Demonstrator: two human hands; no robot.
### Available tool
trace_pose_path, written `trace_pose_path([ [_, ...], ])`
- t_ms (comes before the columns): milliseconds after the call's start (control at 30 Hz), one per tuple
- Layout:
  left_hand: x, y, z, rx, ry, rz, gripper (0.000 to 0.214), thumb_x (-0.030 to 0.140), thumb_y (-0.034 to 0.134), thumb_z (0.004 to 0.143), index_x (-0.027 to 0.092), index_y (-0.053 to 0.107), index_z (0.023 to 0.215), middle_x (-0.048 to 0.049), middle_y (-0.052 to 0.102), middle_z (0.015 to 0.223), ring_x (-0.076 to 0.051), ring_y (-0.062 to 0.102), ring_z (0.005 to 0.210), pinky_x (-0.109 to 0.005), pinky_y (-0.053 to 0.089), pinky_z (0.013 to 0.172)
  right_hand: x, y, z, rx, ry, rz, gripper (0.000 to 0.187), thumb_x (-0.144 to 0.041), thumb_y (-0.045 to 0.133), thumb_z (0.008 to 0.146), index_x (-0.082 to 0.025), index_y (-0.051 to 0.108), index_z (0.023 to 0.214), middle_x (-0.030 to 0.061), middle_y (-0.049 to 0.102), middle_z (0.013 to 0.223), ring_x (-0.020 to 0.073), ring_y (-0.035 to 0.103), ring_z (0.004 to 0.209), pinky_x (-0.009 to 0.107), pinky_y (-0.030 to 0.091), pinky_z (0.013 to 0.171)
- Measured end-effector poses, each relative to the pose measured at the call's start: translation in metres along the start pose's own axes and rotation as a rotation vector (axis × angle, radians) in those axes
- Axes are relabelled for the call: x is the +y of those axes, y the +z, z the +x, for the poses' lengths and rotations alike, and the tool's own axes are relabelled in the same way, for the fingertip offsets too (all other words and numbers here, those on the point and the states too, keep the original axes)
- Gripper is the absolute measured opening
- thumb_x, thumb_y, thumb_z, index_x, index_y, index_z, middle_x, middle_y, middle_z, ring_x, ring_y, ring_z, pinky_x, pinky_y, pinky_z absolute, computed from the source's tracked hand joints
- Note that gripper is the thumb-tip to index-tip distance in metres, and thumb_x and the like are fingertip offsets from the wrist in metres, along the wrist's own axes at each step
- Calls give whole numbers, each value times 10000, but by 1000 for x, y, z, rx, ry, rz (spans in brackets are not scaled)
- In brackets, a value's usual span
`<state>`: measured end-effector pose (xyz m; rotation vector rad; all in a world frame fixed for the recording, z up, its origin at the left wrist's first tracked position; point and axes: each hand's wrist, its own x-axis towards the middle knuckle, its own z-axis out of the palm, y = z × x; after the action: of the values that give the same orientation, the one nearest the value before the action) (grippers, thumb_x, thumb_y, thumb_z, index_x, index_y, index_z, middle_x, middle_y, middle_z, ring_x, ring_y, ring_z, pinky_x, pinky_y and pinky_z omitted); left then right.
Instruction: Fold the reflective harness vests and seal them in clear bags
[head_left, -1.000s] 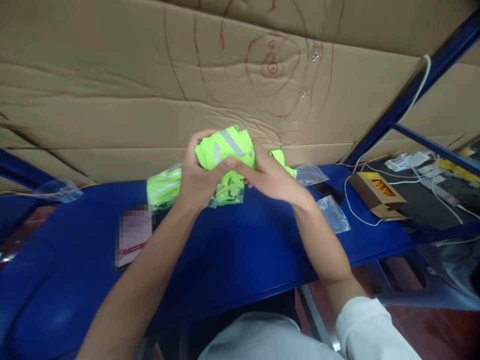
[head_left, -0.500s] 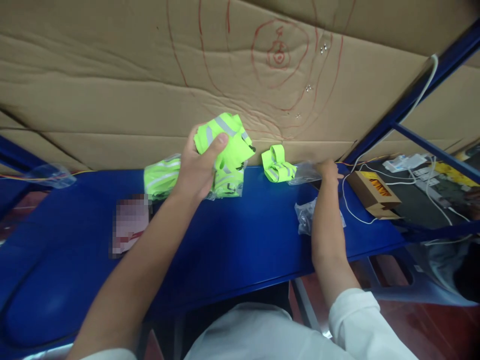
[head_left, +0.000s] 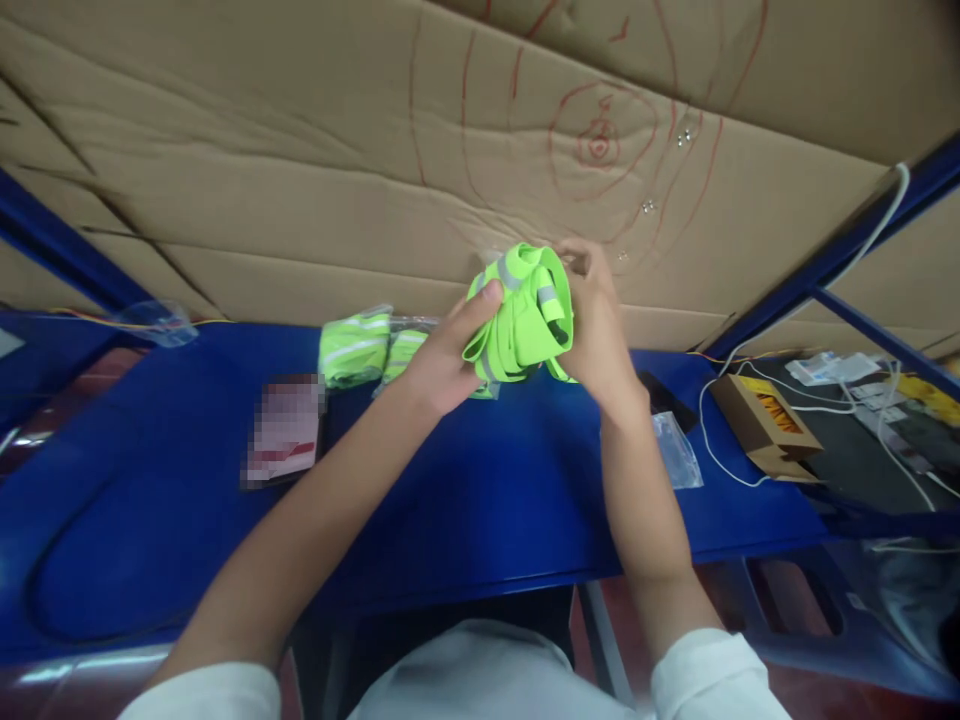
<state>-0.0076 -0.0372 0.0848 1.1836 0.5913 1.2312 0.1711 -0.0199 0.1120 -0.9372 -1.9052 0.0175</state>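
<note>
My left hand (head_left: 442, 365) is closed on a bundle of neon green reflective straps (head_left: 521, 320) and holds it up above the blue table (head_left: 465, 500). My right hand (head_left: 596, 320) presses against the bundle's right side. Its fingers are pinched at the top, where a thin clear plastic bag (head_left: 491, 258) shows faintly around the straps. Two bagged green strap bundles (head_left: 354, 348) lie on the table just left of my left hand. Another empty clear bag (head_left: 676, 452) lies right of my right forearm.
A cardboard wall (head_left: 300, 200) with red pen marks stands behind the table. A blurred card (head_left: 283, 430) lies at the left. A small open cardboard box (head_left: 761, 428), a white cable (head_left: 712, 445) and small packets lie at the right, with a clear bag (head_left: 161, 322) far left.
My right hand left the bundle, reached right to a clear bag on the table, and came back up to the bundle. My left hand kept hold of the straps and moved right.
</note>
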Motion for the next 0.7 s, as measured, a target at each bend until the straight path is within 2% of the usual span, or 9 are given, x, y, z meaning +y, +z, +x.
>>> trace_pose_path([
  [67,2,-4,1,47,20,-11,669,809,722,749,277,710,1154,-65,784,1097,-366,740,1152,-467,671,816,-11,15,-2,-43,-41,138,173,-289,586,1002,-257,746,1059,103,659,1344,274,605,1291,474,479,1131],
  [100,2,-7,2,52,17,-22,676,806,736,739,270,709,1149,-67,785,1088,-363,744,1141,-459,671,806,-11,19,-2,-54,-15,209,212,-306,533,1032,-254,738,1055,98,687,1303,262,622,1279,465,486,1125],
  [167,0,-13,3,42,-6,-60,684,760,804,711,249,706,1155,-77,784,1099,-352,747,1129,-438,667,827,-5,20,-1,-67,80,341,234,-335,495,1053,-254,712,1087,79,733,1203,233,677,1192,421,539,1036],
  [233,-2,-16,4,35,-16,-95,676,663,881,695,232,700,1183,-82,780,1139,-323,751,1113,-407,654,873,3,17,0,-62,159,403,215,-323,547,1017,-263,661,1189,60,751,1150,213,709,1104,374,572,930],
  [333,-4,-14,2,52,-17,-70,631,508,937,700,233,697,1215,-64,774,1162,-254,759,1040,-346,629,872,5,11,-1,-13,153,264,349,-231,603,930,-265,622,1277,47,753,1059,211,706,1014,357,567,875],
  [433,4,-12,-2,41,-71,-13,578,400,975,658,217,723,1145,-41,774,1077,-203,751,919,-315,612,822,2,9,-4,-54,38,67,262,-193,588,909,-264,721,1123,56,756,1038,234,692,1007,389,549,912],
  [567,13,-15,-4,33,-125,2,501,351,985,638,193,752,1053,-30,767,986,-169,720,812,-285,595,743,6,6,-2,-171,-68,71,291,-164,567,896,-263,786,1060,67,763,1108,242,700,1050,383,547,919],
  [700,8,-19,0,89,-145,71,525,369,976,651,192,767,1099,-58,782,1048,-184,729,849,-277,593,738,20,1,0,-103,27,142,324,-140,589,854,-229,810,1073,45,755,990,171,660,804,316,528,754],
])
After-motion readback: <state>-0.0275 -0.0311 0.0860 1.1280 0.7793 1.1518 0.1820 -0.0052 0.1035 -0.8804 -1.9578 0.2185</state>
